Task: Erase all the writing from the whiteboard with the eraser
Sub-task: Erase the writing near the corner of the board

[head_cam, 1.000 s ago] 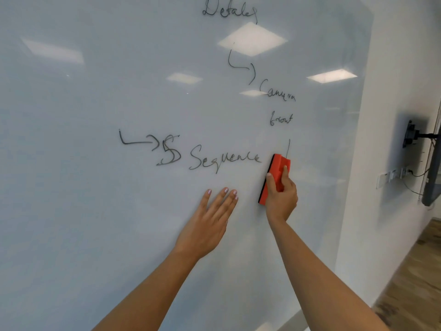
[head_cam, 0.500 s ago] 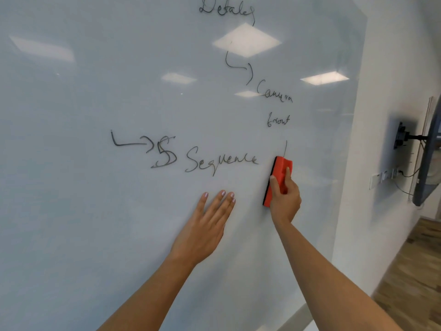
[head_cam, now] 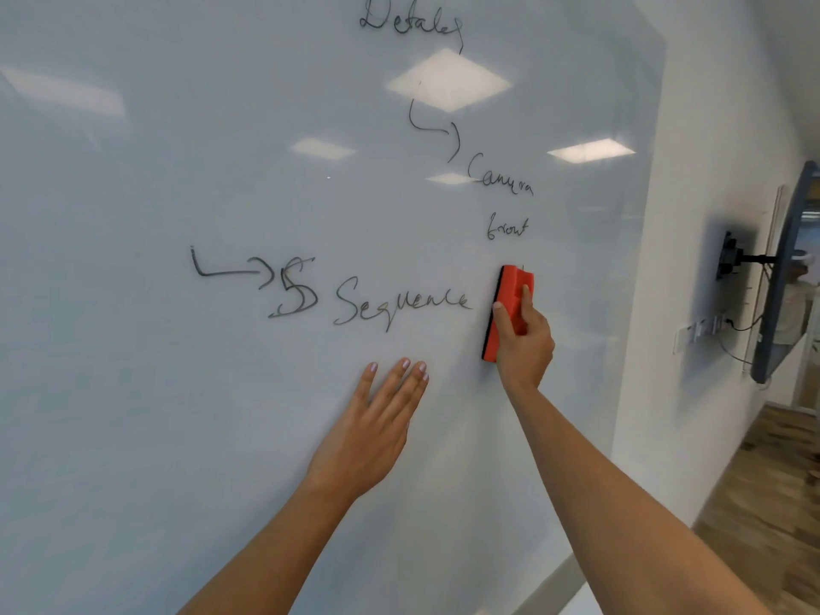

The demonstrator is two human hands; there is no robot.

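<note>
Whiteboard: a large glossy whiteboard (head_cam: 177, 392), smooth and pale, reflecting square ceiling lights; it fills most of the head view.
Writing: thin black handwritten marker lines. "Details" (head_cam: 410, 22) at the top, a hooked arrow (head_cam: 437, 130) below it, then "Camera" (head_cam: 499, 179) and "front" (head_cam: 508, 228). Mid-board, a bent arrow (head_cam: 230, 268) leads to a looped scribble (head_cam: 295, 288) and the word "Sequence" (head_cam: 399, 301).
Eraser: an orange-red rectangular block eraser (head_cam: 510, 295) with a thin black felt edge, standing upright, felt side against the board, just right of "Sequence" and below "front". A short vertical pen stroke shows just above its top edge.
Right hand: the right hand (head_cam: 523, 344) is wrapped around the lower half of the eraser, thumb on its left face, fingers curled over the right side, forearm bare and reaching up from the lower right.
Left hand: the left hand (head_cam: 377, 428) holds nothing; it lies flat and open, palm on the board, fingers straight and close together, pointing up and right, just below "Sequence".
Surroundings: a white wall (head_cam: 710, 126) to the right, a dark wall-mounted screen (head_cam: 781, 277) on a bracket, and a wood-patterned floor (head_cam: 772, 503).
</note>
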